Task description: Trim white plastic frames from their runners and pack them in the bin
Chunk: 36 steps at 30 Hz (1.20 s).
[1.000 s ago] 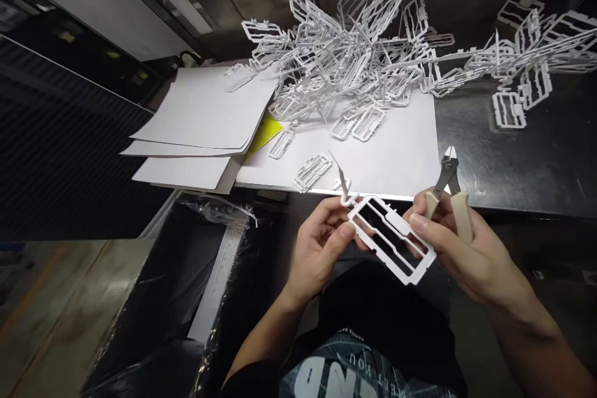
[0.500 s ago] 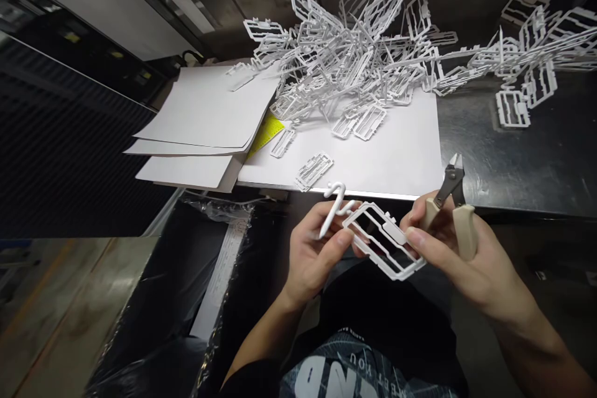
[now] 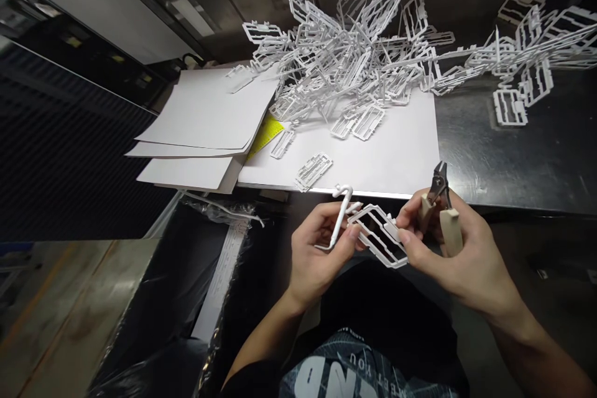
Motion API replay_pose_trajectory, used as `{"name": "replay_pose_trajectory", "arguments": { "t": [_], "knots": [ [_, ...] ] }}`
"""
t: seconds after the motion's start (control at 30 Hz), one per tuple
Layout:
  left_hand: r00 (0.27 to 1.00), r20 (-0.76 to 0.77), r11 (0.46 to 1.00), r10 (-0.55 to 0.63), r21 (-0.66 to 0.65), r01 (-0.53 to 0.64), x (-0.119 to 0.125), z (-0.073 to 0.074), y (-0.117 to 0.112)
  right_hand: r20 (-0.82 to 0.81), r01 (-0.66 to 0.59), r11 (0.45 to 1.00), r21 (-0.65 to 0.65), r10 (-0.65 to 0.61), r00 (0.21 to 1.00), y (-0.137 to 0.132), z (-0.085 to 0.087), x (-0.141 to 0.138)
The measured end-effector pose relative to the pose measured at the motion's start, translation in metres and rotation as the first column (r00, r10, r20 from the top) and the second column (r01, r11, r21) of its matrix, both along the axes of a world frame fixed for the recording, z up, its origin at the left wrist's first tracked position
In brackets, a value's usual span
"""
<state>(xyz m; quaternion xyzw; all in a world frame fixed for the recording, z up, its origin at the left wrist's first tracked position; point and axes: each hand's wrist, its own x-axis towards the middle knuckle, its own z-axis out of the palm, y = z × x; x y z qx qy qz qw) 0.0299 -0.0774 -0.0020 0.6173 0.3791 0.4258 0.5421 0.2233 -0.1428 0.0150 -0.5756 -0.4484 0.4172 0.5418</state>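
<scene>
Two hands level | left hand (image 3: 321, 252) pinches frame (image 3: 379, 236) | right hand (image 3: 464, 258) grips cutters (image 3: 440, 198)

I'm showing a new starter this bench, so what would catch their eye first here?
First, the big tangled pile of white plastic frames at the back of the dark table, spilling onto the white sheets. Next, just in front of the table's near edge, the left hand and right hand pinch one white frame between them. The right hand also grips beige-handled cutters, tips pointing up.
</scene>
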Motion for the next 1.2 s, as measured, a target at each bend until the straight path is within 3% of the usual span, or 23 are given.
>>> {"name": "replay_pose_trajectory", "arguments": {
  "t": [0.67, 1.2],
  "knots": [
    [1.0, 0.016, 1.0, -0.022, -0.018, 0.022, 0.0, 0.0, -0.002, 0.077, -0.019, 0.998, 0.066, 0.014, 0.997, 0.001, -0.005, 0.0],
    [0.999, 0.033, 0.982, -0.037, -0.185, 0.043, 0.003, 0.002, -0.001, 0.05, -0.101, 0.994, -0.049, 0.104, 0.993, 0.005, -0.013, 0.005]
  ]
}}
